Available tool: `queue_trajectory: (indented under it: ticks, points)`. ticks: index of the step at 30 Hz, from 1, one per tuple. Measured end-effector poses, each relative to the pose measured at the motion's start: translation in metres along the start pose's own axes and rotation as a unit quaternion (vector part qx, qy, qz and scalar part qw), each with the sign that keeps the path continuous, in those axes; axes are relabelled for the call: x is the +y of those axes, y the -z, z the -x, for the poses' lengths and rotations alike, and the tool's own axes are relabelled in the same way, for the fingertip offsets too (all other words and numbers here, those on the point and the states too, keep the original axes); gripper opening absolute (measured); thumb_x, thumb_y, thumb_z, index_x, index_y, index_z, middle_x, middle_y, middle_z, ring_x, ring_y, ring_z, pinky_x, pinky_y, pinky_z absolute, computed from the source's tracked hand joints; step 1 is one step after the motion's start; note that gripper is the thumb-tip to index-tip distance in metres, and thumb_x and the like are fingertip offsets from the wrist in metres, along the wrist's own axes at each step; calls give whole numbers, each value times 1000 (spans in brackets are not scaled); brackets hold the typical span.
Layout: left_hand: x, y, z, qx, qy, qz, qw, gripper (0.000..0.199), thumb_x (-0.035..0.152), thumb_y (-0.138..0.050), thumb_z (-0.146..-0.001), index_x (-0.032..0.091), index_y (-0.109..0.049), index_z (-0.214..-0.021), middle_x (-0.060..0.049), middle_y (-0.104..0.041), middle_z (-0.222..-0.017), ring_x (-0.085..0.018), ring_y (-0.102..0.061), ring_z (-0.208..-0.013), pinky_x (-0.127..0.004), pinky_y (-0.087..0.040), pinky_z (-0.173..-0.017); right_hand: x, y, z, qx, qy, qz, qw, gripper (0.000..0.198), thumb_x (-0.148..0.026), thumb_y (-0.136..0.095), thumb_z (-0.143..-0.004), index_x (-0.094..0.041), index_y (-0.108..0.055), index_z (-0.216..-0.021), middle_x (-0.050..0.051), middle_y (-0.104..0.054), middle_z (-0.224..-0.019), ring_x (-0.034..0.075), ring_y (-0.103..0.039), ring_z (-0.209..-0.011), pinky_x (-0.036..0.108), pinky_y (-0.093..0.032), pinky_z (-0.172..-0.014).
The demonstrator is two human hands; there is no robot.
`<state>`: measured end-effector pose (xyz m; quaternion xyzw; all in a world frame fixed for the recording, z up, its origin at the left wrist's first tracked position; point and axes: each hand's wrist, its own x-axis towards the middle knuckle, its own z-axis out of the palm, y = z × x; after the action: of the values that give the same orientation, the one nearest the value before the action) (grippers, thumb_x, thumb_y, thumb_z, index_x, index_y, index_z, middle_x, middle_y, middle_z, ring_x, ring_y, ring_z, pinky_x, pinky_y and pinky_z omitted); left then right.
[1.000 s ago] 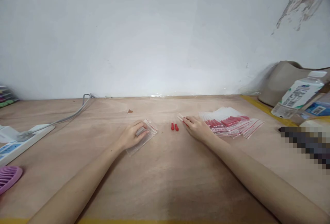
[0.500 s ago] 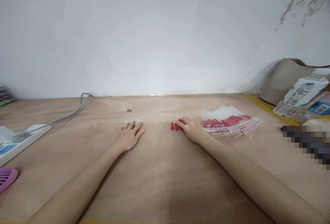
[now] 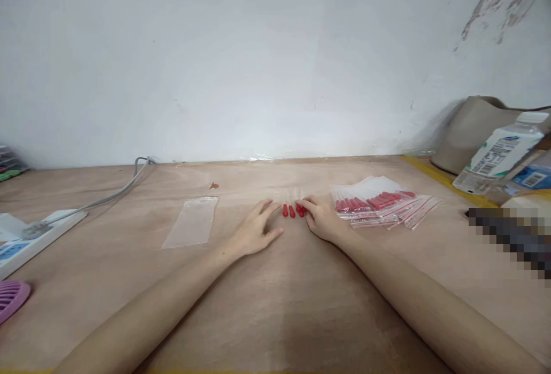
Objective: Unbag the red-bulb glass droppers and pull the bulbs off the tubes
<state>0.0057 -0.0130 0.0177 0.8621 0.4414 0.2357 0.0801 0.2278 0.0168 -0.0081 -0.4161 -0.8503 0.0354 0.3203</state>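
A small row of droppers with red bulbs (image 3: 288, 211) and thin clear tubes lies in the middle of the table. My right hand (image 3: 322, 217) curls its fingers over the bulbs at the row's right end and partly hides them. My left hand (image 3: 258, 230) is just left of the row, thumb and fingers apart, with nothing in it. Farther left, a flat clear zip bag (image 3: 191, 223) rests on the wood. To the right of my right hand, a fanned pile of zip bags (image 3: 379, 202) holds several red-bulbed droppers.
A power strip (image 3: 43, 236) with a grey cable (image 3: 116, 193) sits on the left, near a pink slotted object (image 3: 12, 299). At the right stand a plastic bottle (image 3: 499, 156) and a beige container (image 3: 458, 139). A wall (image 3: 258, 64) closes off the back.
My left hand has left the clear bag, uncovering it, and moved right towards the droppers. My right hand stays at the droppers, and more red bulbs show beneath its fingers.
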Motion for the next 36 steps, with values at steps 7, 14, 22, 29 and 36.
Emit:
queue_trajectory:
  ticks: [7, 14, 22, 29, 36]
  points:
    - [4, -38, -47, 30, -45, 70, 996, 39, 35, -45, -85, 19, -49, -121, -10, -41, -131, -22, -41, -120, -37, -37, -100, 9, -4, 2, 42, -5, -39, 998, 26, -3, -42, -72, -14, -56, -91, 8, -58, -90, 16, -55, -85, 29, -45, -76]
    - [2, -48, -57, 63, -98, 71, 991, 25, 24, -45, -86, 20, -61, -104, -7, -58, -111, -18, -53, -106, -33, -42, -94, 10, -4, 4, 55, -10, -48, 997, 23, -4, -44, -69, -16, -55, -86, 6, -58, -87, 16, -55, -82, 29, -45, -75]
    - [-4, -47, -56, 137, -100, 84, 982, 26, 22, -39, -89, 19, -61, -102, -6, -64, -104, -16, -58, -100, -32, -47, -90, 5, -1, 4, 63, -8, -61, 996, 24, -1, -44, -65, -15, -56, -81, 5, -56, -81, 15, -54, -77, 27, -43, -73]
    - [-29, -28, -32, 233, -105, 68, 964, 28, 16, -39, -87, 18, -60, -105, -7, -61, -111, -15, -57, -103, -34, -45, -95, 3, 4, 6, 56, 3, -76, 996, 21, -3, -48, -65, -16, -56, -79, 4, -55, -79, 14, -53, -73, 26, -43, -70]
    - [-33, -22, -23, 118, -89, 56, 987, 24, 21, -43, -86, 17, -65, -96, -7, -65, -104, -16, -61, -96, -33, -48, -89, 7, 0, 7, 56, 2, -84, 995, 11, -11, -50, -73, -16, -56, -81, 4, -56, -79, 13, -54, -73, 27, -44, -69]
